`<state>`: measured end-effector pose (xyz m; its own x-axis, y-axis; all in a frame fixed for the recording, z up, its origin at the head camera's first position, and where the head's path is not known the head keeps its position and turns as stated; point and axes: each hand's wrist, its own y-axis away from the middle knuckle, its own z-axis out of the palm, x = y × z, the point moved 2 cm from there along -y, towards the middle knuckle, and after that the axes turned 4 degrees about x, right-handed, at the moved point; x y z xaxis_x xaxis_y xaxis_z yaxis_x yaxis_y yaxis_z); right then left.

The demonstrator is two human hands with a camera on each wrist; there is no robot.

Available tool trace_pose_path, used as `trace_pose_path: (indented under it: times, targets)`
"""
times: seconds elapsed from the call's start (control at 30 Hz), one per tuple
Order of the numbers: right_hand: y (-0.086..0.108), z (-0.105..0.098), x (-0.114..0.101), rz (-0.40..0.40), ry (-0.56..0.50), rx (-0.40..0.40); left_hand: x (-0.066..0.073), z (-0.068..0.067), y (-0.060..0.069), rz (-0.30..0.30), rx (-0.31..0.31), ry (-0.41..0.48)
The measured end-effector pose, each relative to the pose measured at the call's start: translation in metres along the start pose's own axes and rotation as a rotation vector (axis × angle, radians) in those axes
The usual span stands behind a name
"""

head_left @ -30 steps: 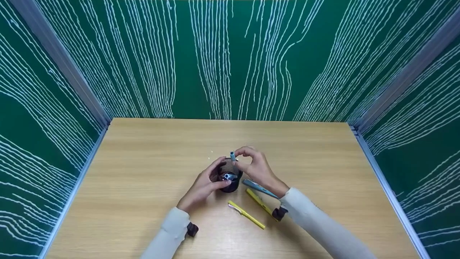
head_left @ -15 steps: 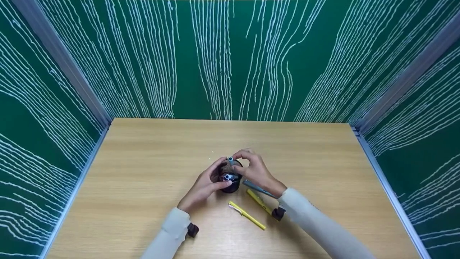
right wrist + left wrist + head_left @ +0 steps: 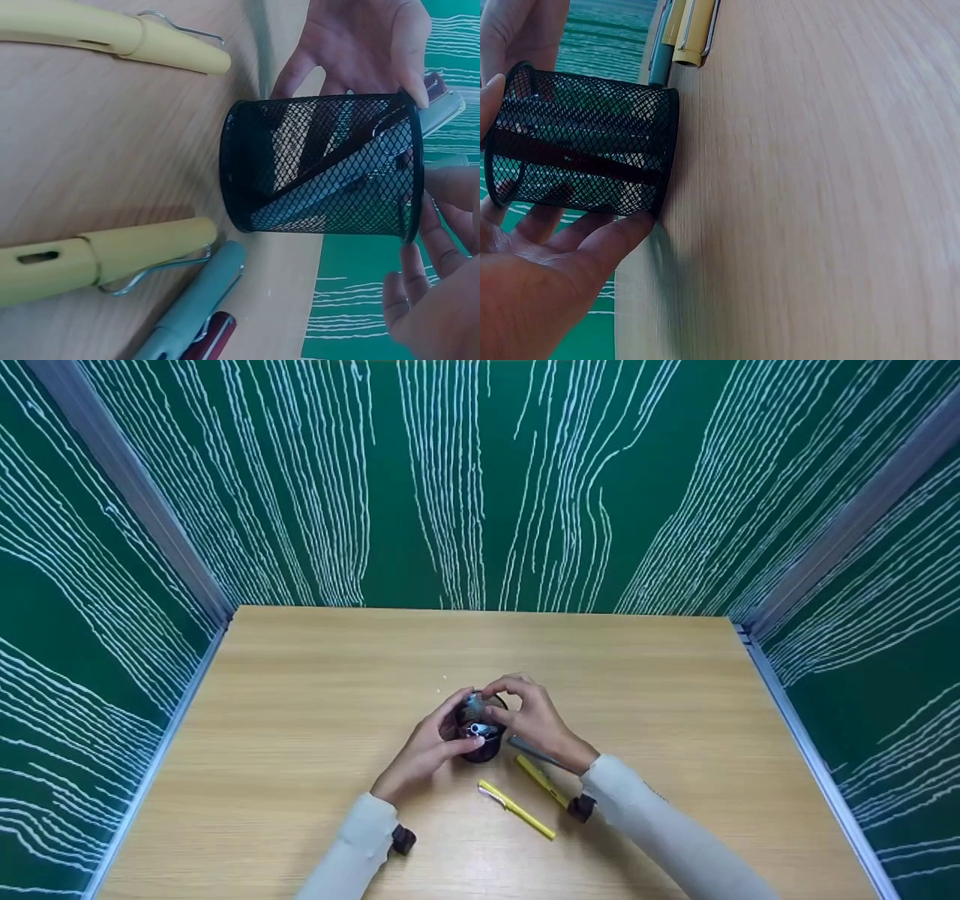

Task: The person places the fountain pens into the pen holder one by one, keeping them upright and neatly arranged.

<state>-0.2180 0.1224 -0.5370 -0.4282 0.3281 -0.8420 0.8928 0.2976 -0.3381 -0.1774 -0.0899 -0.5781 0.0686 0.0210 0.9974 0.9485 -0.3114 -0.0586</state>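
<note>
My left hand [image 3: 426, 744] holds a black mesh pen cup [image 3: 300, 124] upright on the table, thumb at the rim and fingers around its side. Over the opposite rim is my right hand [image 3: 536, 721], its thumb and forefinger curved with a gap between them. A light blue pen [image 3: 472, 702] leans in the cup, its end just left of those fingertips. In the right wrist view a pale blue pen [image 3: 442, 111] with a metal clip slants through the cup beside a dark pen. The cup's mesh blurs the rest of its contents.
Two yellow pens [image 3: 516, 808] [image 3: 112, 259] lie in front of the cup. A teal pen [image 3: 191, 307] and a dark red pen [image 3: 214, 337] lie beside them, partly under the right forearm. Green walls with white lines enclose the wooden table [image 3: 300, 675].
The light blue pen has dropped down into the cup and tipped left, away from my right fingers. My right hand has come slightly down and left; my left hand stays on the cup.
</note>
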Motion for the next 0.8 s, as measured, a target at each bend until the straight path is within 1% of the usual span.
trace_pose_path:
  times: [0.17,0.27,0.4,0.5,0.67,0.8]
  targets:
    - [0.007,-0.006,0.004,0.011,0.018,0.024,0.001,0.000,0.001,-0.008,0.016,-0.047]
    - [0.011,-0.012,0.005,0.018,0.023,0.043,0.002,0.000,0.001,-0.007,0.020,-0.053]
    - [0.015,-0.019,0.007,0.029,0.013,0.057,0.002,0.000,0.001,0.000,0.017,-0.031]
    - [0.018,-0.024,0.010,0.047,0.002,0.059,0.003,0.001,0.001,0.003,0.013,-0.016]
    - [0.023,-0.029,0.018,0.068,0.012,0.054,0.003,0.000,0.002,0.011,0.023,-0.046]
    - [0.030,-0.031,0.024,0.090,0.027,0.033,0.001,-0.001,0.001,0.036,0.032,-0.086]
